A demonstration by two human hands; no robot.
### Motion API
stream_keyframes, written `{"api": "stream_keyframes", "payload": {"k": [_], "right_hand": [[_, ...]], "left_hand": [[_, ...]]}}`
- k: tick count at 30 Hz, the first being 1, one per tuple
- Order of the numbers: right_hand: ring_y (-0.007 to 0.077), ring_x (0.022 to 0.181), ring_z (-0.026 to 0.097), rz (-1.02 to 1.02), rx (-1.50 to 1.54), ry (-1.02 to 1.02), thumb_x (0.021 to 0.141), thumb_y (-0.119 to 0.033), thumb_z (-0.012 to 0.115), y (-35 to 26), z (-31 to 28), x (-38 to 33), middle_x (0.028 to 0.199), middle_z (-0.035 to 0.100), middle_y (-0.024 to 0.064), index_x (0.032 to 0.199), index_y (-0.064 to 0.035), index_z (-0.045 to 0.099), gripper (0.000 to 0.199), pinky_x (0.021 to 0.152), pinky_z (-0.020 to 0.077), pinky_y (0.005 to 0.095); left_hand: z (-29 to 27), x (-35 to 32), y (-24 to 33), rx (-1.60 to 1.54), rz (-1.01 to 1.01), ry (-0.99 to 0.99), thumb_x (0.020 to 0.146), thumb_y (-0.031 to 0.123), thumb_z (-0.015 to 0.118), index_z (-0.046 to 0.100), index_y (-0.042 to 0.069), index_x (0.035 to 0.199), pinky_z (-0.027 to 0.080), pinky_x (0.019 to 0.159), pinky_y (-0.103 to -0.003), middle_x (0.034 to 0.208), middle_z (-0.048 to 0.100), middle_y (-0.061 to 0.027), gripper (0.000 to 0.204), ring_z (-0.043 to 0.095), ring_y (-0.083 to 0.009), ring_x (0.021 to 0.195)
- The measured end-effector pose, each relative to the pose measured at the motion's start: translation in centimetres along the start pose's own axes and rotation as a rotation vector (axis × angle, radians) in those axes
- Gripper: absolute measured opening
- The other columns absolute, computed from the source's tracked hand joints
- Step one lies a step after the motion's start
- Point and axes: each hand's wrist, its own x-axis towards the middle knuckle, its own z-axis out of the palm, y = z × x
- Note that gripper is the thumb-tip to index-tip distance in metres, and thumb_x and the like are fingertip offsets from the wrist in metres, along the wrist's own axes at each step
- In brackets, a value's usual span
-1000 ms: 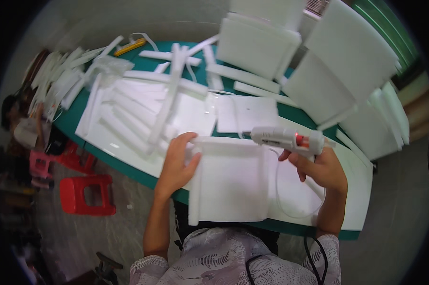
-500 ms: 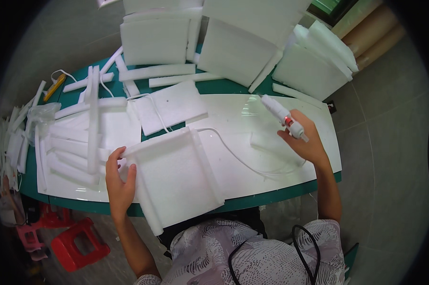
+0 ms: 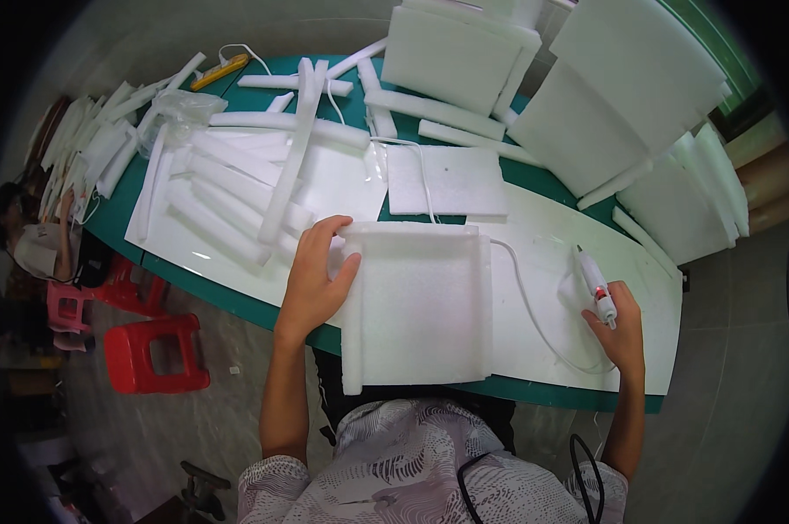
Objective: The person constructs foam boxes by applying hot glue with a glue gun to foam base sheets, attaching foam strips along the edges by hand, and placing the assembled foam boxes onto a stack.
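A white foam panel (image 3: 421,306) with foam strips standing along its left, far and right edges lies at the near table edge, partly overhanging it. At its far left corner, my left hand (image 3: 316,275) is closed on the left foam strip (image 3: 352,332), fingers at the far end and thumb on the near side. Off to the right, my right hand (image 3: 620,327) grips a white pen-shaped glue gun (image 3: 595,284) with a red light on its body. Its dark tip points away from me, above the white board (image 3: 552,227). A white cord (image 3: 534,319) curves between panel and hand.
Loose foam strips (image 3: 228,179) pile up at the left. A flat foam sheet (image 3: 447,179) lies beyond the panel; stacked foam sheets (image 3: 451,57) stand behind. A yellow power strip (image 3: 220,72) sits far left. Red stools (image 3: 154,354) and another person (image 3: 45,244) are at the left.
The view has swung left, so the table appears shifted right. The foam panel now sits squarer to me. The glue gun has turned more upright in the picture; both hands keep their holds.
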Motion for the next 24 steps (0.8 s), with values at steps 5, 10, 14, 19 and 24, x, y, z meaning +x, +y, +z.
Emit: {"api": "stream_keyframes", "payload": {"k": [5, 10, 14, 19, 24], "right_hand": [[0.018, 0.069, 0.055, 0.147, 0.216, 0.092, 0.071, -0.001, 0.081, -1.3, -1.5, 0.6, 0.084, 0.058, 0.0067, 0.094, -0.003, 0.056, 0.033, 0.062, 0.0446, 0.0298], [0.0091, 0.063, 0.051, 0.092, 0.2, 0.118, 0.071, -0.004, 0.082, -4.1, -2.1, 2.3, 0.082, 0.059, 0.0017, 0.093, -0.005, 0.058, 0.033, 0.056, 0.042, 0.024], [0.024, 0.071, 0.055, -0.149, 0.133, 0.059, 0.071, -0.007, 0.084, -5.6, -1.2, 3.5, 0.085, 0.056, 0.009, 0.094, -0.0014, 0.057, 0.036, 0.065, 0.0442, 0.0325], [0.0306, 0.077, 0.054, -0.175, 0.139, 0.014, 0.07, -0.013, 0.086, -5.3, 0.7, 4.4, 0.087, 0.054, 0.0124, 0.094, -0.0003, 0.057, 0.04, 0.069, 0.0433, 0.0361], [0.0313, 0.078, 0.056, -0.029, 0.112, 0.127, 0.073, -0.018, 0.085, -2.8, -0.1, 4.0, 0.089, 0.057, 0.013, 0.096, 0.0001, 0.059, 0.039, 0.069, 0.0447, 0.0379]], "left_hand": [[0.2, 0.1, -0.2, -0.009, 0.022, 0.003, 0.086, 0.008, 0.064, 0.054, 0.004, 0.129, 0.043, 0.097, -0.039, 0.127, 0.058, -0.014, 0.045, 0.054, -0.0282, 0.112], [0.4, 0.1, -0.6, -0.023, 0.022, 0.003, 0.085, 0.008, 0.064, 0.054, 0.004, 0.129, 0.043, 0.097, -0.039, 0.127, 0.058, -0.0135, 0.045, 0.054, -0.0274, 0.112], [0.3, 0.1, -0.4, -0.022, 0.016, 0.021, 0.086, 0.008, 0.064, 0.055, 0.004, 0.129, 0.043, 0.097, -0.038, 0.126, 0.059, -0.0124, 0.044, 0.054, -0.0256, 0.111], [0.7, 0.1, -0.8, -0.005, 0.03, 0.031, 0.086, 0.008, 0.064, 0.055, 0.004, 0.13, 0.043, 0.097, -0.037, 0.127, 0.059, -0.0111, 0.045, 0.055, -0.0251, 0.111], [0.6, -0.1, -0.5, -0.051, 0.039, 0.023, 0.086, 0.005, 0.064, 0.053, 0.001, 0.129, 0.042, 0.099, -0.038, 0.127, 0.058, -0.0147, 0.045, 0.055, -0.0307, 0.113]]}}
